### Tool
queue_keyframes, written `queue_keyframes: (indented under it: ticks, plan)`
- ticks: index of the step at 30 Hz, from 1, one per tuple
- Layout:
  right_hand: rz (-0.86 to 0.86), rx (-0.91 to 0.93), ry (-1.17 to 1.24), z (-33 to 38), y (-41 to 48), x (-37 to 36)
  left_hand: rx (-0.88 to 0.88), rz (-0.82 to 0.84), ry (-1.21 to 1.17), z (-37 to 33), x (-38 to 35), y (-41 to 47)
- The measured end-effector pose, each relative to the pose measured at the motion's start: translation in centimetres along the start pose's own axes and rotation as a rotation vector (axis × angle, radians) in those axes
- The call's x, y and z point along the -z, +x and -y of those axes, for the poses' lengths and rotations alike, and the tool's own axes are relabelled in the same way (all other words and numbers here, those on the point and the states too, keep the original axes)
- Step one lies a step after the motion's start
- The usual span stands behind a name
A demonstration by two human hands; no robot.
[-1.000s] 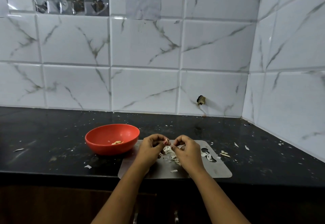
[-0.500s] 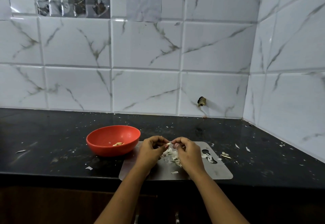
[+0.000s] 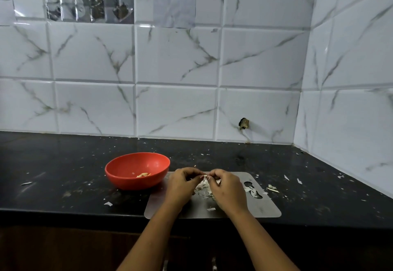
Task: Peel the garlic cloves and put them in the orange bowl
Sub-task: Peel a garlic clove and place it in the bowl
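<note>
Your left hand (image 3: 182, 183) and right hand (image 3: 226, 187) both pinch a garlic clove (image 3: 205, 177) between curled fingertips (image 3: 213, 175), just right of the orange bowl (image 3: 131, 183). Peeled cloves (image 3: 143, 174) lie inside that bowl; loose skins (image 3: 203, 190) lie right of it.

One head-worn camera stands over the front edge of the worktop (image 3: 63, 164) and looks forward and a little down, square onto the tiled back wall (image 3: 176, 109). Its wide lens bows the tile lines. The left hand (image 3: 180, 185) and right hand (image 3: 228, 190) sit near, low at centre, forearms entering from below. The worktop's right rear corner shows; its left end seems cropped.
</note>
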State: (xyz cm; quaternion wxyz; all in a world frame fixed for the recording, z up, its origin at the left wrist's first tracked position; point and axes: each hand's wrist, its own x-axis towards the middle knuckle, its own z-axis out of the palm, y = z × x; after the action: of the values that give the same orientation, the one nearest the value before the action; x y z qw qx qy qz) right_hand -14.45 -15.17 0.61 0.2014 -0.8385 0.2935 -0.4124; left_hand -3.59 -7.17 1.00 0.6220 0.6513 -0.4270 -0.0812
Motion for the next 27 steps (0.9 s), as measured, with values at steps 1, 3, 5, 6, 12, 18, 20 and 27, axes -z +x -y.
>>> queue_keyframes:
  ticks: [1,3,5,6,12,18,20,27]
  plan:
    - [-0.003,0.018,-0.032,0.05,-0.05,-0.04,-0.002,-0.004,0.010,0.03,0.00,0.04]
    - [-0.002,0.047,-0.086,0.22,-0.13,-0.14,-0.014,-0.008,0.037,0.13,0.01,0.12]
    - [0.000,0.052,-0.108,0.28,-0.14,-0.20,-0.026,-0.005,0.073,0.28,0.01,0.21]
    - [0.000,0.052,-0.114,0.23,-0.13,-0.22,-0.032,-0.001,0.088,0.34,0.00,0.23]
    - [0.002,0.047,-0.120,0.14,-0.13,-0.20,-0.032,0.027,0.078,0.49,0.04,0.20]
    - [0.016,0.012,0.088,0.22,0.05,-0.13,0.013,0.036,-0.095,-0.11,0.03,0.08]
    - [0.013,0.009,0.138,0.24,0.00,-0.05,0.016,0.032,-0.124,-0.19,0.06,0.05]
    - [0.030,0.000,0.236,0.18,0.15,0.10,0.080,0.097,-0.135,-0.05,-0.04,0.16]
